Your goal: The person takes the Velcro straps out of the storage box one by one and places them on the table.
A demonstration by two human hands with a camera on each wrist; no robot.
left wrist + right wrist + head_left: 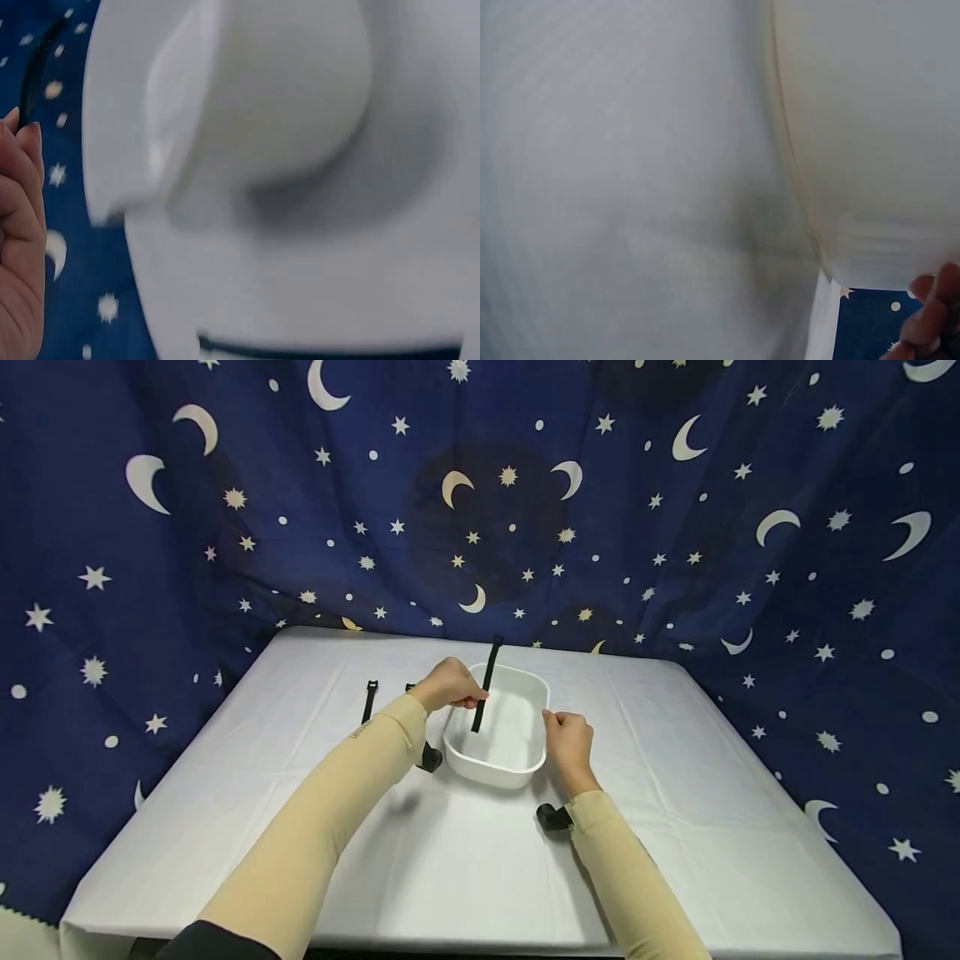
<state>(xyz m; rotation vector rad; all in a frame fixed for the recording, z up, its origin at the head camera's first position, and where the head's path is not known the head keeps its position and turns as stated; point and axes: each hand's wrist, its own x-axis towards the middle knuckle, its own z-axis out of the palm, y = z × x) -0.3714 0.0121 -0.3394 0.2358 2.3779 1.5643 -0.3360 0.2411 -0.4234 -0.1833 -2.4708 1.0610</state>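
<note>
A thin black strap (491, 668) with a small buckle-like end is pinched between the thumb and fingers of my left hand (448, 683). It slants over the left side of a white rectangular tub (491, 774), its lower end above the inside. The left wrist view shows the fingers at the left edge, with the strap (31, 82) rising from them. My right hand (570, 742) grips the tub's right rim between thumb and curled fingers. At the lower right of the right wrist view, the fingers (930, 319) appear beside the tub's pale wall (877, 150).
Another black strap (370, 700) lies on the white-covered table (720, 827), left of the tub. The end of a further strap (410, 687) shows behind my left sleeve, which hides the rest. A dark blue curtain (630, 527) with moons and stars hangs behind the table.
</note>
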